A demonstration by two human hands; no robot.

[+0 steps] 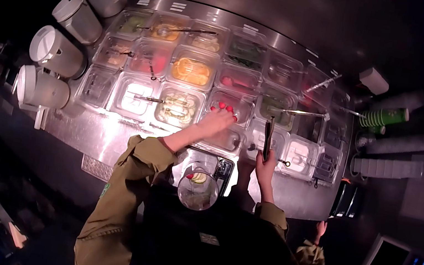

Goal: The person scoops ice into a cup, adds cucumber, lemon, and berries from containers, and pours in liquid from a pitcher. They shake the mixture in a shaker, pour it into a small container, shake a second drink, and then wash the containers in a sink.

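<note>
My left hand (218, 121) reaches over a clear lidded food container (247, 110) in the front half of the counter. Its fingers are spread, with red nails, and rest on or just above the lid; contact is hard to judge. Upright in my right hand (266, 164) are dark tongs (268, 133), gripped near their lower end. Close to my body, a clear round cup (196, 197) holds pale green-edged slices and a red piece. It stands at a kitchen scale (223, 175).
Rows of clear lidded containers, some with tongs or spoons, fill the counter; one holds orange slices (191, 70). White-lidded pitchers (42, 90) line the left side. Green cups (385, 118) and clear container stacks (391, 169) lie right. Another person's hand (321, 228) shows lower right.
</note>
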